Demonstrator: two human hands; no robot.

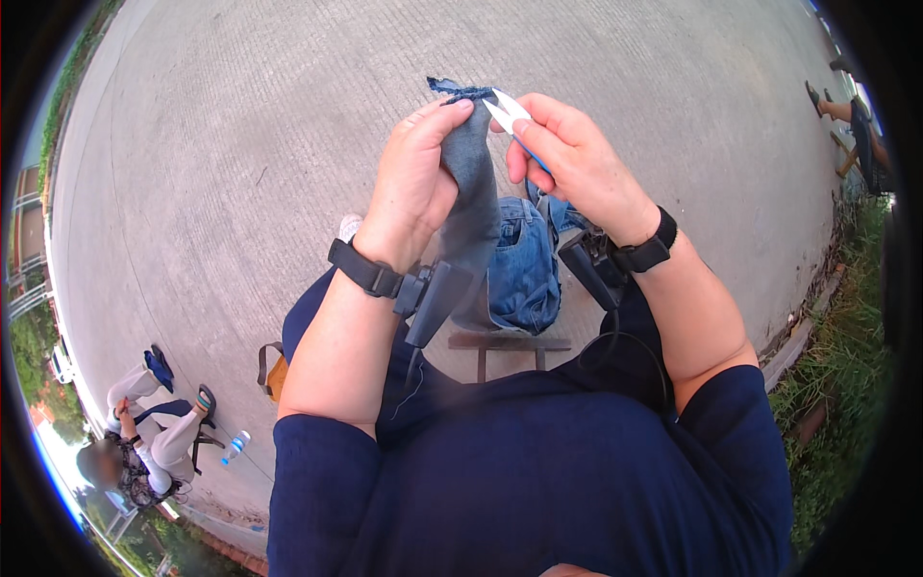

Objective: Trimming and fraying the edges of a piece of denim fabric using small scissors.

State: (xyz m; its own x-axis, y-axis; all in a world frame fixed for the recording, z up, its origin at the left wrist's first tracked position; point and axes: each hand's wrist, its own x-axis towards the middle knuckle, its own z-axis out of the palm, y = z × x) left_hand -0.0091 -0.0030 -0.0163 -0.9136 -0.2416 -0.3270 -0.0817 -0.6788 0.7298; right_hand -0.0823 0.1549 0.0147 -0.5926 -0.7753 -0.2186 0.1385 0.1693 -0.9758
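Fingers [452, 117] of the left hand [413, 173] closed on the upper end of a grey-blue denim strip [471, 159], thumb pressed just below its frayed dark edge. Strip hangs from the grip, between the forearms, toward the lap; its lower end is hard to make out.

Right hand [567, 154] gripping a pair of snips [517, 110]: white blades, blue handle. Blades spread in a narrow V, tips at the frayed edge, close to the left thumb. Contact between tips and cloth: cannot tell.

Below the hands, blue jeans [524, 274] lie bunched between the knees, beside the hanging strip. Low wooden frame [510, 342] just nearer the body.

Both wrists wear black straps, left strap [363, 269] and right strap [646, 252], each with a dark box attached. Navy shirt [529, 471] with short sleeves. Loose pale thread [408, 396] near the left forearm.

Ground is ridged grey concrete [260, 125]. Tan bag [277, 377] beside the left forearm. Lower left, well apart: another person [159, 452], seated, pale trousers, sandals; clear bottle [236, 447] lying near. Far right: a second person's leg [836, 109], partly cut off. Grass [841, 404] along the right edge.
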